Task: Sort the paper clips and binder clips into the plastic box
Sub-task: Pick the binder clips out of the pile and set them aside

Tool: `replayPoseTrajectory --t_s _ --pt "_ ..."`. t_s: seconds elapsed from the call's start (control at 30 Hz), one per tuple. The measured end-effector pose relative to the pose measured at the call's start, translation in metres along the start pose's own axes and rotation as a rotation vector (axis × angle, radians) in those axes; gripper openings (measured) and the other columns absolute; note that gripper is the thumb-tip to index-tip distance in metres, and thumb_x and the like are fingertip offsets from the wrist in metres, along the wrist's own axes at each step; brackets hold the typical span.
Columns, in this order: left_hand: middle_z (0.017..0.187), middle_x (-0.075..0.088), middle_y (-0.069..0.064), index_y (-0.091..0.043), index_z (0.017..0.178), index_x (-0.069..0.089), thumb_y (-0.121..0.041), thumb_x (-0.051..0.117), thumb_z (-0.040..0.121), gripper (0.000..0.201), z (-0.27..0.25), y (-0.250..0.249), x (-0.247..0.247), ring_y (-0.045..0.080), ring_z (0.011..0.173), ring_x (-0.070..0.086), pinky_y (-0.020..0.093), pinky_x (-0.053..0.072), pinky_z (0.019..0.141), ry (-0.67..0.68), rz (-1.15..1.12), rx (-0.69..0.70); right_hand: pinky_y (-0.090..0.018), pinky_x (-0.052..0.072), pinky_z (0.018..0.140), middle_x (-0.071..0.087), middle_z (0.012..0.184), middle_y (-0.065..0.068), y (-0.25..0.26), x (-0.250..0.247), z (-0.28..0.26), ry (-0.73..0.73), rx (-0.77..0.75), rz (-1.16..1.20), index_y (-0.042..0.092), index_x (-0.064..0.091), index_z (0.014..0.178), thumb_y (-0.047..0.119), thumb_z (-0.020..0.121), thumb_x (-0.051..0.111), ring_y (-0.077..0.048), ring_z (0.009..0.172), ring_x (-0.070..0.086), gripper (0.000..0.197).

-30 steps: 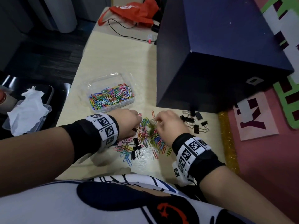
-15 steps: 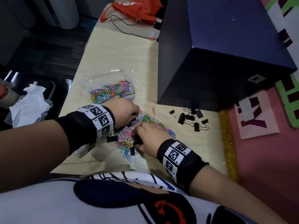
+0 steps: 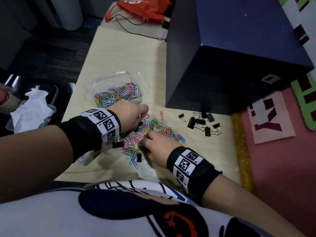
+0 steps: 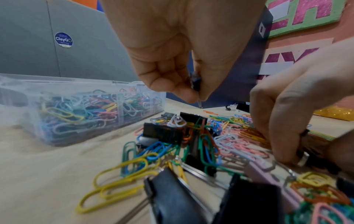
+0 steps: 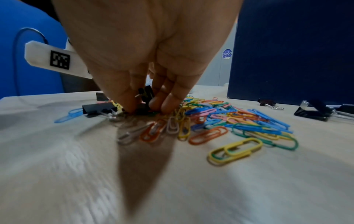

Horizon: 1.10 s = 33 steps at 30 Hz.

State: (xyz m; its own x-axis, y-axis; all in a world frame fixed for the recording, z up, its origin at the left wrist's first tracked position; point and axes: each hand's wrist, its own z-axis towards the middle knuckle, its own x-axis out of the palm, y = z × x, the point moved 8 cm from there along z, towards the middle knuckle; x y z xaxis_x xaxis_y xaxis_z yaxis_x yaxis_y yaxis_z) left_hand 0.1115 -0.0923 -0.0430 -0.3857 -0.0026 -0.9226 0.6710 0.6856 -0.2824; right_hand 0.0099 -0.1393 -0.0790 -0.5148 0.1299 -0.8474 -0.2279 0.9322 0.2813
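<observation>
While both hands work the mixed pile [image 3: 153,132]
Left hand [image 4: 172,63] pinches a clip; right hand [image 5: 145,60] clamps a binder clip [image 5: 143,108] at six o'clock; it should lift clear of tangles.

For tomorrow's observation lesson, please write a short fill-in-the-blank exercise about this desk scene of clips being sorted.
1. The clear plastic box holds only ____ clips.
2. The separate group of binder clips near the dark blue box is coloured ____.
3. The left hand and right hand both work in the mixed pile on the ____.

Missing words: paper; black; table
</observation>
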Motion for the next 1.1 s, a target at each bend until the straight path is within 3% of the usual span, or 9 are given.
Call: replayPoseTrajectory --t_s 0.2,0.5,0.6,0.73,0.83,0.9,0.97,1.1 --pt "0.106 0.061 0.008 -0.018 0.104 0.065 -0.024 0.049 0.094 0.020 0.006 -0.002 0.000 0.029 0.097 0.060 0.038 0.050 0.082 -0.001 0.008 -0.007 -0.037 0.045 0.086 0.045 0.123 -0.012 -0.002 -0.004 -0.003 -0.007 0.026 -0.071 0.009 0.048 0.131 0.020 0.088 0.056 -0.031 0.116 0.047 0.045" --pt "0.112 0.058 0.006 -0.020 0.115 0.064 -0.023 0.051 0.093 0.026 0.019 -0.011 -0.002 0.026 0.107 0.056 0.031 0.043 0.087 0.007 -0.025 -0.042 -0.033 0.044 0.085 0.055 0.115 -0.009 -0.029 -0.018 -0.012 -0.062 0.139 0.128 0.011 0.058 0.109 0.011 0.086 0.053 -0.029 0.108 0.053 0.024" --pt "0.110 0.058 0.005 -0.022 0.117 0.062 -0.023 0.051 0.092 0.027 0.025 -0.018 0.000 0.025 0.107 0.056 0.032 0.044 0.089 0.021 -0.049 -0.042 -0.031 0.048 0.084 0.062 0.107 -0.003 -0.053 -0.034 -0.022 -0.213 0.260 0.294 0.019 0.061 0.104 0.016 0.086 0.056 -0.024 0.100 0.058 0.019" --pt "0.110 0.062 0.004 -0.025 0.121 0.055 -0.030 0.059 0.090 0.032 0.035 -0.031 -0.001 0.025 0.106 0.058 0.033 0.047 0.091 0.020 -0.097 -0.049 -0.025 0.045 0.077 0.064 0.104 -0.001 -0.103 -0.053 -0.047 -0.439 0.523 0.389 0.022 0.059 0.109 0.025 0.092 0.056 -0.019 0.092 0.060 0.018" --pt "0.113 0.064 -0.002 -0.026 0.130 0.047 -0.030 0.066 0.087 0.047 0.039 -0.044 -0.009 0.016 0.097 0.065 0.023 0.045 0.083 -0.053 -0.389 -0.061 -0.030 0.043 0.088 0.057 0.123 -0.006 -0.137 -0.061 -0.068 -0.623 0.741 0.473 0.021 0.051 0.127 0.029 0.092 0.055 -0.022 0.109 0.054 0.036" --pt "0.122 0.061 -0.002 -0.022 0.138 0.041 -0.023 0.062 0.091 0.051 0.042 -0.052 -0.011 0.011 0.101 0.065 0.019 0.044 0.085 -0.056 -0.548 -0.051 -0.035 0.038 0.100 0.046 0.136 -0.007 -0.147 -0.058 -0.074 -0.610 0.813 0.421 0.020 0.044 0.136 0.031 0.092 0.056 -0.027 0.124 0.043 0.048" --pt "0.127 0.058 0.000 -0.021 0.137 0.044 -0.019 0.058 0.093 0.047 0.042 -0.053 -0.010 0.011 0.109 0.062 0.020 0.045 0.090 -0.047 -0.516 -0.026 -0.038 0.037 0.101 0.043 0.138 -0.007 -0.145 -0.053 -0.073 -0.588 0.797 0.359 0.020 0.044 0.135 0.029 0.091 0.056 -0.028 0.126 0.040 0.047" --pt "0.109 0.064 -0.004 -0.028 0.114 0.062 -0.024 0.055 0.092 0.023 0.032 -0.039 -0.001 0.014 0.097 0.062 0.023 0.045 0.084 0.033 -0.201 0.022 -0.037 0.042 0.096 0.048 0.123 -0.006 -0.123 -0.047 -0.060 -0.569 0.603 0.248 0.020 0.054 0.119 0.027 0.090 0.053 -0.025 0.115 0.044 0.030"
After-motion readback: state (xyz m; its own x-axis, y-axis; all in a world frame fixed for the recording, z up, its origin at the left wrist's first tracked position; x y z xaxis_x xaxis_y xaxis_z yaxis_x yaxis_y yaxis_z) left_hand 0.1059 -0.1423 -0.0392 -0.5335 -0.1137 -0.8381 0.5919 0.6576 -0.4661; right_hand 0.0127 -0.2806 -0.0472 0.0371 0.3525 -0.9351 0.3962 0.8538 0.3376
